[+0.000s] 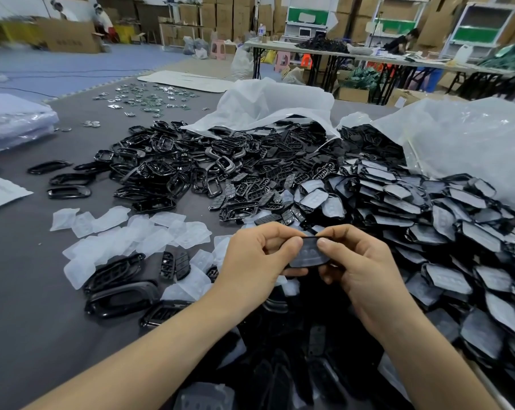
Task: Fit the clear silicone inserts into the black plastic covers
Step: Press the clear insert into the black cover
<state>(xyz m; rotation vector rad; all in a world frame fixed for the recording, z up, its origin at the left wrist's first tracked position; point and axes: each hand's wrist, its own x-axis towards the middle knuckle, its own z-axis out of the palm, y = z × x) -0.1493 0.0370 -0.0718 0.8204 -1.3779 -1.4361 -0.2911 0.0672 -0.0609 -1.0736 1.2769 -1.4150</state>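
As left hand [256, 261] and right hand [359, 267] pinch, black cover [309, 255] between grips

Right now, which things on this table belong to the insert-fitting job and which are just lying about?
Job: held cover, loose clear inserts, pile of bare covers, stack of fitted covers.
Lying about: black oval frames, small metal pieces, white plastic bags, folded plastic sheets.

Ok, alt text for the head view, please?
Left hand and right hand pinch one black plastic cover with a clear silicone insert in it. Loose inserts lie left on the grey table; fitted covers pile up right.
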